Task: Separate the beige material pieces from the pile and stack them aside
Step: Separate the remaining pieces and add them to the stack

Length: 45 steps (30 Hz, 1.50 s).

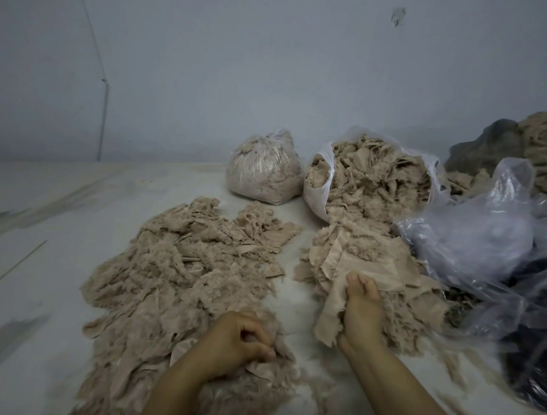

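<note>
From the head view, the right hand reaches forward with its fingers curled round a flat beige piece, which hangs down to the left of the palm. That piece is at the near edge of the pile, which lies under and beyond these fingers and spills from an open white bag farther off.

The left hand rests on the near part of the stack, a broad spread of beige scraps running away ahead and to the left of its fingers. These fingers are curled in toward the palm; whether they pinch a scrap I cannot tell.

Both heaps lie on a pale surface. Beyond the stack stands a tied clear bag packed with beige material. Right of the right-hand fingers lies crumpled clear plastic.
</note>
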Available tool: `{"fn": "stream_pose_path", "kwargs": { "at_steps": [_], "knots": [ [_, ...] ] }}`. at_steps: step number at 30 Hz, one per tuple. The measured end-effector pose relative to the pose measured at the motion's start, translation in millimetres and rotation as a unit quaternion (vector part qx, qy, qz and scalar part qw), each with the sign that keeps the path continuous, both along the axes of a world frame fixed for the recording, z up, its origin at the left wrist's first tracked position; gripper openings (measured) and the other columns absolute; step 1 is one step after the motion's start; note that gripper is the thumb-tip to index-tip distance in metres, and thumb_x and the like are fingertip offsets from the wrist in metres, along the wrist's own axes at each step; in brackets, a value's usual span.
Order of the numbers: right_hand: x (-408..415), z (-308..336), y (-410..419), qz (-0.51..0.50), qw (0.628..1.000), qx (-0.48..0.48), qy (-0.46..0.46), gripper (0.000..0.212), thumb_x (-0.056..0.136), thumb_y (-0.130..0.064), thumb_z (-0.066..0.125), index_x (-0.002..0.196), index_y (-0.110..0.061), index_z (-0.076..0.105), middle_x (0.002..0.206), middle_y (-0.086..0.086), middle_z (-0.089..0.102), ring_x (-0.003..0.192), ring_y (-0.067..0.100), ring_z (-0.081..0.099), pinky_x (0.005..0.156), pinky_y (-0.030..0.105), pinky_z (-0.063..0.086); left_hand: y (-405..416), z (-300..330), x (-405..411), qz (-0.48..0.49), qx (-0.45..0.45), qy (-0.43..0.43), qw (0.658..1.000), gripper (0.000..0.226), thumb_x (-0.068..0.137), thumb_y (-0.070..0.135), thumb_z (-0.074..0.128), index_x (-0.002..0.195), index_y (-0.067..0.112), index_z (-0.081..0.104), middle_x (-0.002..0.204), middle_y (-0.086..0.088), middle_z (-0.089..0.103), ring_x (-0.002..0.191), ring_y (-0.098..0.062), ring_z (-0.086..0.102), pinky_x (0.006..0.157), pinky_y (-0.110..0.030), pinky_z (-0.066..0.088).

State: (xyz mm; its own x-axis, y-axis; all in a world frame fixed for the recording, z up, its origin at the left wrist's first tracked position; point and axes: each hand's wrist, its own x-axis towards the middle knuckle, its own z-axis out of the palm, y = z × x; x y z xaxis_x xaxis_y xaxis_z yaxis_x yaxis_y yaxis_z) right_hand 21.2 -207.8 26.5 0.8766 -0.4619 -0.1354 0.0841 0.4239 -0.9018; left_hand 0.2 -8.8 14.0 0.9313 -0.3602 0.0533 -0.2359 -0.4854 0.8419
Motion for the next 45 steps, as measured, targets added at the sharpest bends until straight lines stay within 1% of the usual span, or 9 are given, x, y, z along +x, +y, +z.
{"fn": "stream_pose_path", "kwargs": {
  "at_steps": [6,10,15,20,27,33,37,42,45],
  "knots": [
    [11,26,-2,0.201,0.956,-0.212,-0.027,0.017,0.093,-0.02,0.06,0.093,-0.005,0.068,0.072,0.005,0.063,0.061,0.016,0.054,0.058,0.027,0.043,-24,13,12,0.088,-0.121,-0.037,0.988,0.015,0.091,0.024,0.06,0.086,0.023,0.074,0.087,0.001,0.071,0.078,0.0,0.063,0.07,-0.011,0.047],
    [44,63,-39,0.054,0.937,-0.341,-0.06,0.015,0.093,-0.02,0.06,0.099,-0.01,0.069,0.08,-0.003,0.067,0.071,0.007,0.061,0.062,0.016,0.046,-32,8,26,0.112,-0.089,-0.063,0.988,0.013,0.09,0.01,0.061,0.099,0.012,0.071,0.093,0.003,0.07,0.088,-0.006,0.065,0.078,-0.02,0.051],
    [54,45,-68,-0.062,0.762,-0.645,0.005,0.04,0.092,-0.027,0.056,0.131,-0.019,0.051,0.133,0.013,0.047,0.125,0.032,0.038,0.103,0.043,0.031,-19,-15,34,0.129,0.01,-0.136,0.982,0.015,0.089,0.018,0.064,0.102,0.019,0.07,0.098,0.014,0.062,0.095,-0.004,0.058,0.086,-0.013,0.043],
    [60,-14,-55,0.066,0.635,-0.767,0.059,0.059,0.092,-0.059,0.043,0.146,-0.038,0.03,0.158,0.001,0.015,0.145,0.031,0.009,0.113,0.053,0.01,-20,-65,33,0.117,0.264,-0.17,0.942,0.049,0.092,0.058,0.043,0.135,0.035,0.047,0.145,0.016,0.034,0.14,-0.005,0.021,0.116,-0.027,0.005],
    [89,-50,-92,0.096,0.691,-0.702,0.139,0.057,0.097,-0.054,0.033,0.147,-0.027,0.029,0.161,0.004,0.006,0.146,0.031,0.011,0.118,0.041,0.009,-18,-68,37,0.113,0.263,-0.275,0.918,0.036,0.071,0.057,0.048,0.075,0.035,0.076,0.091,0.01,0.073,0.091,-0.009,0.067,0.096,-0.018,0.018],
    [81,-29,-84,0.124,0.681,-0.701,0.172,0.059,0.097,-0.057,0.028,0.15,-0.032,0.02,0.162,-0.001,-0.001,0.147,0.032,-0.002,0.117,0.055,0.005,-15,-72,41,0.12,0.242,-0.271,0.924,0.02,0.07,0.035,0.07,0.086,0.026,0.077,0.099,0.005,0.072,0.095,-0.016,0.069,0.085,-0.02,0.033],
    [46,-5,-41,0.006,0.68,-0.733,0.013,0.063,0.095,-0.053,0.016,0.147,-0.022,0.032,0.156,0.006,0.022,0.145,0.029,0.013,0.117,0.047,0.006,-13,-73,45,0.178,0.094,-0.181,0.963,0.029,0.097,0.025,0.052,0.123,0.02,0.063,0.13,0.006,0.056,0.119,-0.006,0.047,0.103,-0.018,0.028],
    [0,-51,36,0.258,0.771,-0.582,-0.006,0.051,0.087,-0.06,0.048,0.126,-0.027,0.053,0.114,-0.006,0.055,0.112,0.013,0.048,0.097,0.026,0.038,-9,-57,34,0.211,-0.152,-0.058,0.964,0.037,0.099,0.034,0.034,0.127,0.021,0.055,0.118,0.025,0.055,0.104,0.023,0.047,0.081,0.004,0.033],
    [2,-69,49,0.27,0.821,-0.502,0.009,0.021,0.083,-0.049,0.064,0.093,-0.031,0.062,0.084,-0.016,0.056,0.084,0.003,0.053,0.074,0.019,0.039,-5,-55,32,0.214,-0.222,-0.048,0.95,0.038,0.096,0.038,0.03,0.12,0.023,0.056,0.118,0.023,0.055,0.118,0.011,0.045,0.092,-0.001,0.032]
  ]
}}
